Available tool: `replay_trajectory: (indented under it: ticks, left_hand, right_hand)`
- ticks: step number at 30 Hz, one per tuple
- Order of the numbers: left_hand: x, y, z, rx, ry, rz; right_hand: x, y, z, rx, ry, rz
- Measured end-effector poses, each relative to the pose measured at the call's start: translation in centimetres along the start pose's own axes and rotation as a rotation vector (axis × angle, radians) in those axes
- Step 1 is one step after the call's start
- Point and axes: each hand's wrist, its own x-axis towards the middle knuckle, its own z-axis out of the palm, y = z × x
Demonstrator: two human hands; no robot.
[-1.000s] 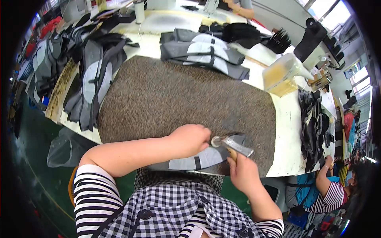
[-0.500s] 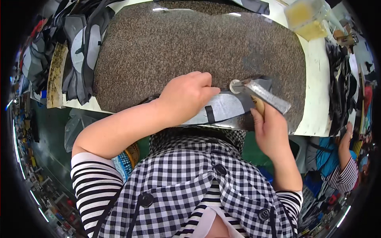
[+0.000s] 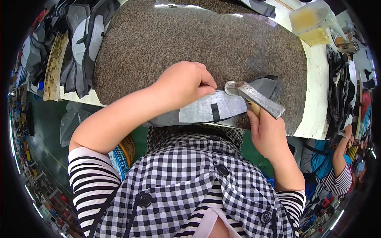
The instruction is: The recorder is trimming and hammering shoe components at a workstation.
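Observation:
A flat, curved grey piece [image 3: 232, 105] with a silvery-white panel and a short black strip lies on the near edge of the speckled brown slab. My left hand [image 3: 184, 85] is closed in a pinch on the piece's far edge, its fingertips partly hidden. In my right hand [image 3: 270, 133] is a hammer [image 3: 260, 99], gripped by its wooden handle. The hammer's round face is at the piece's far edge, just right of my left fingertips; whether it touches cannot be told. The piece's dark grey end reaches out beyond the hammer head.
The speckled slab [image 3: 190, 43] covers most of a white table [image 3: 315, 91]. Stacks of similar grey pieces [image 3: 79, 51] lie at the left, and dark ones [image 3: 339, 91] at the right. A clear container [image 3: 313, 23] with yellowish contents stands far right. Another person's arm [image 3: 340, 154] shows at right.
My left hand has moved slightly up and left. The hammer head has shifted a little left, and more of the piece's dark right end now shows.

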Motion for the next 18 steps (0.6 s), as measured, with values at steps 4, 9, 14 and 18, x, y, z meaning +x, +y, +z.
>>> replay_trajectory:
  ticks: [4,9,14,18]
  left_hand:
    - [-1.2,1.2,0.2,0.149,-0.044,0.163]
    - [-2.1,-0.2,0.7,0.173,0.083,0.141]
    - [-3.2,-0.1,0.5,0.152,0.044,0.121]
    - [-4.0,-0.1,-0.1,0.259,0.094,0.160]
  right_hand:
    - [0.5,0.0,-0.2,0.069,-0.011,0.034]
    - [0.4,-0.5,1.0,-0.023,0.063,-0.078]
    - [1.0,-0.8,0.9,0.084,0.025,-0.049]
    - [0.8,-2.5,0.9,0.000,-0.013,-0.082]
